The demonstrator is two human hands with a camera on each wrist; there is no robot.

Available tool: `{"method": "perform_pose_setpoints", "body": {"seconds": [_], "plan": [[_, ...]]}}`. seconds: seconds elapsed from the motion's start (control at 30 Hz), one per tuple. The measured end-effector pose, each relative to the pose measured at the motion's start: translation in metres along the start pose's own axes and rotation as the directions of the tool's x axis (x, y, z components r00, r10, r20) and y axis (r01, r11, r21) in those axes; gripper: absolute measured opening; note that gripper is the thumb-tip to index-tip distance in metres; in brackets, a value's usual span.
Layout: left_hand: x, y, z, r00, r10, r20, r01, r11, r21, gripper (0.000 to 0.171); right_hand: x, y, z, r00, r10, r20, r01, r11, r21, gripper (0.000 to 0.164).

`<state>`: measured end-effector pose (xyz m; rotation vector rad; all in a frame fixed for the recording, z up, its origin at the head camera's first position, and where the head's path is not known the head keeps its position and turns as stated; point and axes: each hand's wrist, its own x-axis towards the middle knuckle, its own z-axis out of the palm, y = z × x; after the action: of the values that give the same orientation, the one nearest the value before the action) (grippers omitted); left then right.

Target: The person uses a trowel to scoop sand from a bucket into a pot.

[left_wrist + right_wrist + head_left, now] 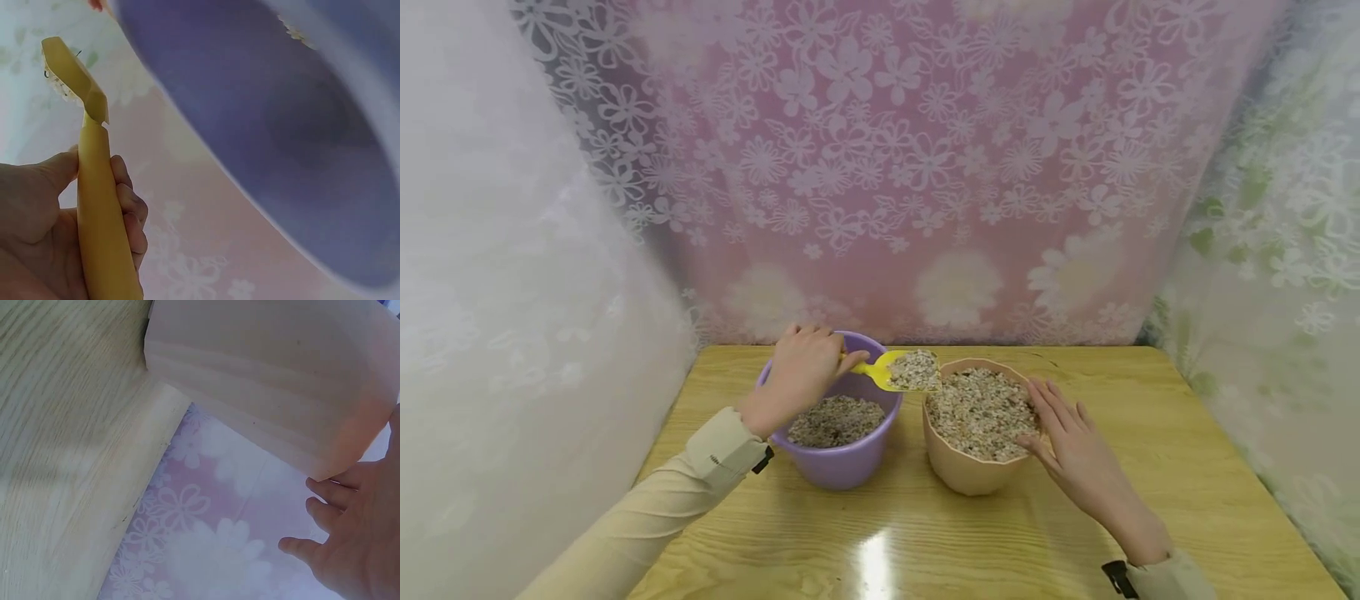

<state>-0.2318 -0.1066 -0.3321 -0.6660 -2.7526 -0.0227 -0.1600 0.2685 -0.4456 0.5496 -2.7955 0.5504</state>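
My left hand (806, 369) grips the handle of a yellow scoop (880, 367), fingers curled round it in the left wrist view. A heap of pale, speckled gravel-like grains (915, 370) fills the scoop's blade, whose tip overlaps the near-left rim of a peach pot (976, 477) in the head view. That pot is filled almost to its rim with the same grains. My right hand (1078, 454) rests on the pot's right side, fingers extended along the rim. Below my left hand stands a purple bucket (846, 467), with a lower layer of grains (837, 421) inside.
Both containers stand side by side on a wooden table (1135, 433), near its back edge. Behind the table hangs a pink flowered curtain (880, 167), with pale sheets at the left and right.
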Motion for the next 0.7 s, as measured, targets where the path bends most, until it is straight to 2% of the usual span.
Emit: {"method": "perform_pose_setpoints", "body": {"seconds": [0.33,0.53,0.7], "plan": [[0.029,0.035,0.009,0.995,0.098,-0.013,-0.098,0.995,-0.022,0.046,-0.005,0.008,0.001,1.000,-0.006,0.012,0.006,1.000,-0.012,0.079],[0.037,0.057,0.020,0.981,0.181,-0.064,-0.175,0.980,0.091,0.048,-0.006,0.008,0.000,1.000,-0.017,0.016,0.019,0.997,-0.078,0.079],[0.043,0.073,0.027,0.975,0.221,-0.041,-0.212,0.966,0.147,0.052,-0.006,0.008,-0.001,1.000,-0.023,0.010,0.024,0.994,-0.106,0.078]]}}
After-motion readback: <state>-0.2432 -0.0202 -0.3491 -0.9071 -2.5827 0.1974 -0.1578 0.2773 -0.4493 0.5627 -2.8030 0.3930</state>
